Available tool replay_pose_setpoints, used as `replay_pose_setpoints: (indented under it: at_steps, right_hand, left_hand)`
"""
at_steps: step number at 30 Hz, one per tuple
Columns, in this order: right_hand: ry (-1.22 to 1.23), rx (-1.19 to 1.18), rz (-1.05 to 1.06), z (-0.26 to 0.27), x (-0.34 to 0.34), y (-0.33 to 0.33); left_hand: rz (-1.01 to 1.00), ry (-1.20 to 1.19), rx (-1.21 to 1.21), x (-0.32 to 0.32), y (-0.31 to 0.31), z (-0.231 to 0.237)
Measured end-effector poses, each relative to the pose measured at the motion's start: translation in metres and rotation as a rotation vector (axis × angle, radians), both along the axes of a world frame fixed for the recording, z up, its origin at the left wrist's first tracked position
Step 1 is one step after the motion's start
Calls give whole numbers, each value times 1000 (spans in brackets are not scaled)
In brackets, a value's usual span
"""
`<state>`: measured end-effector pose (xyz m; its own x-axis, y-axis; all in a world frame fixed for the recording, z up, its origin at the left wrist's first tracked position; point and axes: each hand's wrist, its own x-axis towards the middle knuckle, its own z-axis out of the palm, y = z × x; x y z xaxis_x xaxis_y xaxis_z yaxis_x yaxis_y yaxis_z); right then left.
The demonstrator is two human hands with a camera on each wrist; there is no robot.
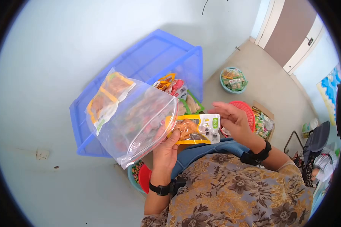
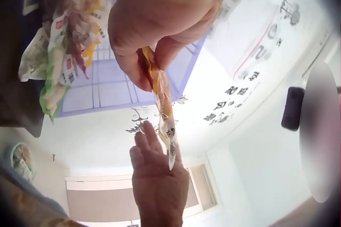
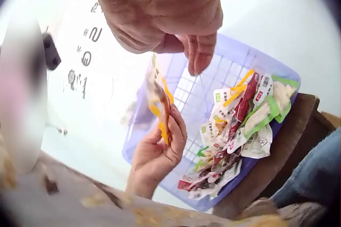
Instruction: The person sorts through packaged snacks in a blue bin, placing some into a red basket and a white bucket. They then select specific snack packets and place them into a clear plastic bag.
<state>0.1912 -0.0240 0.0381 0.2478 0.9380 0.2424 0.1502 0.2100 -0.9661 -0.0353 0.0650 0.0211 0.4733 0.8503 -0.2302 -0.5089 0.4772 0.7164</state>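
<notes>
Grey floral-patterned shirt (image 1: 231, 185) closest, and beyond it the left hand (image 1: 165, 153) pinches a yellow-edged plastic food packet (image 1: 206, 128). Right hand (image 1: 236, 123), empty, fingers loosely bent, is beside its white end. That packet could slip if the thumb eases, or snag on the clear, red-sealed plastic zip bag (image 1: 119, 130) alongside.

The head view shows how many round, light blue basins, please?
2: a basin on the floor holding green packets, and another at lower left, partly hidden. More may be covered.
</notes>
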Motion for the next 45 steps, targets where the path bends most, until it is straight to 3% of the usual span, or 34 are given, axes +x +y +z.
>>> replay_pose_setpoints:
  at_steps: [1, 2, 4, 5, 7, 8, 10, 11, 13, 14, 15, 16, 17, 18, 20, 24, 26, 27, 29, 35, 37, 40, 41, 43, 45]
  right_hand:
    - [473, -200, 67, -3, 5, -4]
    - [464, -195, 49, 0, 10, -10]
    - [906, -406, 224, 4, 16, -18]
    - [908, -401, 215, 5, 15, -21]
    - [376, -464, 254, 7, 9, -25]
    - [379, -460, 245, 6, 5, -27]
    - [89, -352, 3, 7, 0, -29]
    - [90, -351, -1, 5, 1, -28]
    - [-573, 289, -235, 4, 5, -20]
    - [-574, 289, -236, 6, 8, -20]
    - [-756, 407, -238, 11, 10, -21]
    - [-938, 525, -237, 15, 11, -21]
    - [-938, 524, -239, 16, 11, -23]
    - [-998, 565, -182, 17, 10, -24]
    - [-1080, 630, -93, 19, 8, -27]
    - [-1116, 628, -120, 8, 13, -27]
    - [-800, 366, -219, 3, 16, -30]
    - [-798, 371, -215, 6, 18, -33]
    - [486, -243, 94, 17, 23, -39]
    - [357, -436, 277, 23, 24, -41]
    - [399, -456, 254, 28, 21, -41]
    - [426, -417, 189, 35, 32, -45]
    - [419, -416, 203, 39, 36, -46]
    - [485, -284, 267, 48, 44, -50]
    - [419, -292, 250, 61, 42, -53]
  left_hand:
    - [15, 33, 56, 3, 0, 4]
    - [22, 61, 114, 8, 0, 6]
    - [9, 84, 148, 13, -3, 6]
    - [5, 113, 181, 15, -4, 6]
    - [-29, 122, 218, 19, -5, 5]
    - [-52, 130, 255, 20, -5, 5]
    - [-100, 146, 272, 22, -4, 9]
    - [-138, 162, 284, 22, -4, 11]
    - [-181, 34, 152, 22, -5, 17]
    - [-220, -93, 18, 23, -5, 19]
    - [-221, -93, 17, 23, -4, 20]
    - [-292, -230, -141, 24, -2, 21]
    - [-362, -366, -300, 25, -2, 21]
    - [-362, -366, -300, 26, -3, 22]
    - [-303, -293, -150, 30, -8, 21]
    - [-245, -81, -6, 32, -9, 20]
    - [-167, -63, -14, 33, -10, 24]
    - [-161, -62, -11, 34, -11, 28]
    - [-153, -12, 33, 36, -13, 34]
    - [-170, 122, 302, 40, -20, 37]
    - [-85, 147, 325, 39, -26, 52]
    - [18, 904, 993, 22, -41, 85]
    - [34, 908, 990, 14, -47, 99]
    - [250, 1034, 1675, -5, -55, 120]
    - [476, 944, 1777, -26, -65, 136]
